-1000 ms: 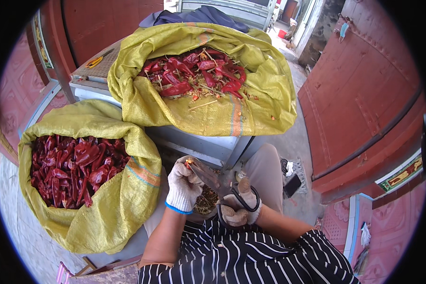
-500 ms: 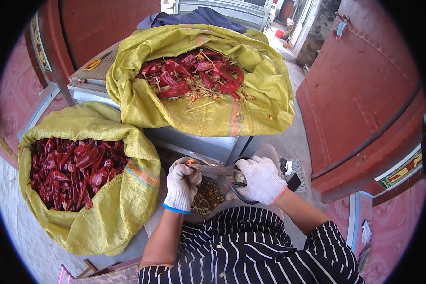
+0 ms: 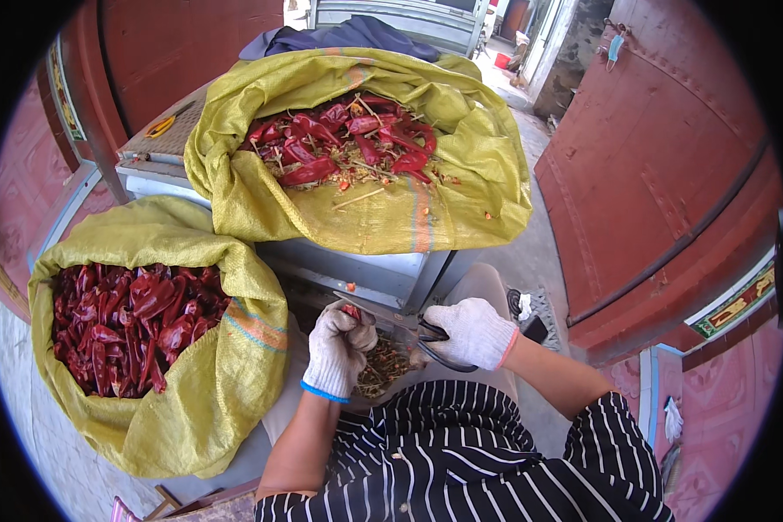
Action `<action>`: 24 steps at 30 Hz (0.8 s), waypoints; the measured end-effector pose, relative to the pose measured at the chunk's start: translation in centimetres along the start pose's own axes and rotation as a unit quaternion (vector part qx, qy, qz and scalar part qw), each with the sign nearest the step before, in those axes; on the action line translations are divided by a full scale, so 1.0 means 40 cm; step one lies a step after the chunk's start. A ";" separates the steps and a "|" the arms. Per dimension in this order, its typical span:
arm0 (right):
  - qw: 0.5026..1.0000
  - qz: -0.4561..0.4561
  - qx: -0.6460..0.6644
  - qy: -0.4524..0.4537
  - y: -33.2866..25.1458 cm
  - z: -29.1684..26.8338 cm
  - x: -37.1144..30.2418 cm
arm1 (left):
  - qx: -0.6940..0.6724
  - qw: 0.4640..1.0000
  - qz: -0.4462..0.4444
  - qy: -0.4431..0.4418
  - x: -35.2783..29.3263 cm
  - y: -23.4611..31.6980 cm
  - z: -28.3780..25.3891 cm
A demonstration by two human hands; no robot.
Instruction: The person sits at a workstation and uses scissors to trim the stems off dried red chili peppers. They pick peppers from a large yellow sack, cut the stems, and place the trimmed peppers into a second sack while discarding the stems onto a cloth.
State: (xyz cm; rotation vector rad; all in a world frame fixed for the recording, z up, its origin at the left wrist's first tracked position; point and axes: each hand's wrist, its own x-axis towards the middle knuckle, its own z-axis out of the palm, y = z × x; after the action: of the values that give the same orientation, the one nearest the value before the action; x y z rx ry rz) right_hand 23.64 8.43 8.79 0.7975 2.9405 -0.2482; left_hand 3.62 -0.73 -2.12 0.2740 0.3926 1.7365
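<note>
Head view looks down on a person in a black-and-white striped top, both hands in white knit gloves, working just in front of a grey metal worktop (image 3: 383,270). Left hand (image 3: 339,348), its glove cuffed in blue, has its grip closed on a small red chilli (image 3: 351,311), pinched at the fingertips right at the worktop's near edge. Right hand (image 3: 470,332), with a pink cuff, has its grip clamped on the dark handles of scissors (image 3: 435,344), whose blades point toward the chilli; whether the blades touch it cannot be told. Below the two hands, on the near side of the worktop, lies a heap of cut stems and seeds (image 3: 383,370), its container hidden. On top of the worktop sits an open yellow woven sack (image 3: 365,217) holding red chillies mixed with stalks and bits. To the left of the worktop and lower down, touching its side, stands a second yellow sack (image 3: 209,391) filled with darker red chillies. Behind the worktop lies a dark blue cloth (image 3: 348,35), and to the right of it stands a red metal door (image 3: 661,174) along a concrete floor
</note>
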 end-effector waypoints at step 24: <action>0.981 -0.034 -0.156 0.113 0.346 -0.283 0.335 | 0.114 0.987 -0.096 -0.059 -0.037 0.004 0.069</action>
State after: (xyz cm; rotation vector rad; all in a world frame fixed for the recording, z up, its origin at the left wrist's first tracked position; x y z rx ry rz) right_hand 18.71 28.85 16.40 0.7231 3.1007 0.3133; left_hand 4.86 -1.89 0.52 0.4865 0.5143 1.4800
